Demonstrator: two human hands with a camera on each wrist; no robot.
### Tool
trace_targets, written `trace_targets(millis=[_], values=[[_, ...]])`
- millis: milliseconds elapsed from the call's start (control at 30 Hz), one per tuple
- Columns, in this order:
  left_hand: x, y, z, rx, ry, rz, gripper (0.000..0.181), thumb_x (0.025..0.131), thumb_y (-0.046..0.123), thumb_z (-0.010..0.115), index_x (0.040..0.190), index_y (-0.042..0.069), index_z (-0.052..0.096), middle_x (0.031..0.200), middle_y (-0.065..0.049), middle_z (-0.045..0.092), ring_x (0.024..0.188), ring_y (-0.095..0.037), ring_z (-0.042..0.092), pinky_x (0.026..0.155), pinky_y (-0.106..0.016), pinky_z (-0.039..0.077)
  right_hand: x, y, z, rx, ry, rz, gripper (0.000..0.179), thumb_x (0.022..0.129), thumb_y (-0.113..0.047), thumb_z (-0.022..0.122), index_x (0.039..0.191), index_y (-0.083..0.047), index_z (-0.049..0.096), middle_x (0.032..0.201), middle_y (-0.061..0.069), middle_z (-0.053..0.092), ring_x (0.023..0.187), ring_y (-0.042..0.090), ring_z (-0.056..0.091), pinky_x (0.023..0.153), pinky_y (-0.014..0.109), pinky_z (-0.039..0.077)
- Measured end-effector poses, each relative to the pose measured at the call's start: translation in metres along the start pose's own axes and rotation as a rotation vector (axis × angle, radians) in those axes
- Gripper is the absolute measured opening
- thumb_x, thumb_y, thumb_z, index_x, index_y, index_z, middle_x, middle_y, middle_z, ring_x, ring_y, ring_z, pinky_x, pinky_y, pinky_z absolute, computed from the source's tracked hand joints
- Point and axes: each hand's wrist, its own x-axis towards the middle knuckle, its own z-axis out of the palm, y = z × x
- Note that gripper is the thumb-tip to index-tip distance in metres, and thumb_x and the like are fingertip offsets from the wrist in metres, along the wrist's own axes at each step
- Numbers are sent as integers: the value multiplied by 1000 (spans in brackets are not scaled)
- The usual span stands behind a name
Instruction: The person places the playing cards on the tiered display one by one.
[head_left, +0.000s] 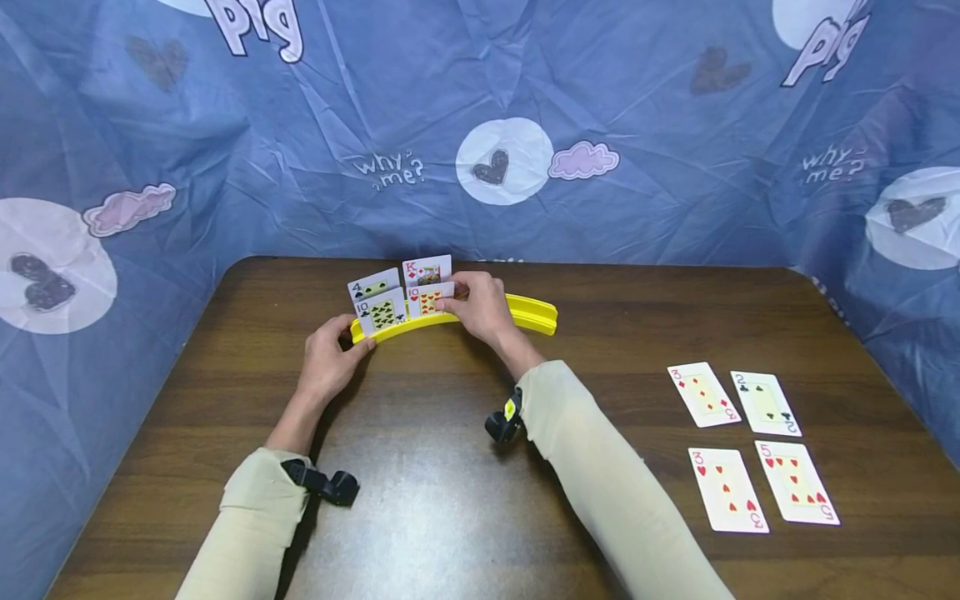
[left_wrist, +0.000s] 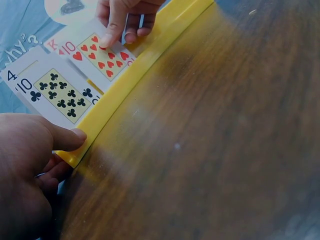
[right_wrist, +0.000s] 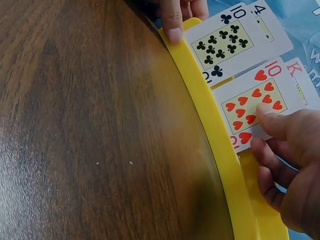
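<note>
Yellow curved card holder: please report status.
Left hand grips left end of card holder. Right hand pinches white ten-of-hearts card. No obstruction visible.

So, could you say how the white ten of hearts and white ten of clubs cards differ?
The ten of hearts has red pips, the ten of clubs black. The right hand pinches the ten of hearts, not the ten of clubs. Both stand in the curved yellow rack.

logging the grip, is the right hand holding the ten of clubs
No, the right hand pinches the ten of hearts, beside the ten of clubs.
</note>
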Motion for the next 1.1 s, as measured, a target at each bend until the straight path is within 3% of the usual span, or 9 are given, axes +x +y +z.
trace_targets(millis=[367, 767, 1100], values=[[0, 0, 0, 5, 6, 10, 31, 89, 5, 69, 117, -6, 64, 105, -24, 64, 96, -33, 55, 85, -36, 37, -2, 3, -3, 19, 35, 3, 27, 80, -23, 84, 100, -6, 75, 97, 9, 78, 80, 19, 68, 71, 24, 49], [-1, 2, -1, 9, -11, -9, 31, 90, 6, 69, 119, -5, 64, 108, -23, 63, 97, -33, 53, 83, -36, 36, -2, 4, -7, 20, 45, 22, 25, 80, -23, 84, 96, -6, 74, 96, 8, 78, 89, 22, 70, 83, 33, 53], [0, 2, -1, 13, -16, -10, 33, 91, 8, 68, 121, -5, 63, 109, -23, 62, 98, -33, 53, 83, -36, 36, -2, 10, -10, 52, 31, 22, 24, 81, -21, 84, 96, -5, 73, 94, 10, 77, 88, 22, 69, 80, 30, 52]])
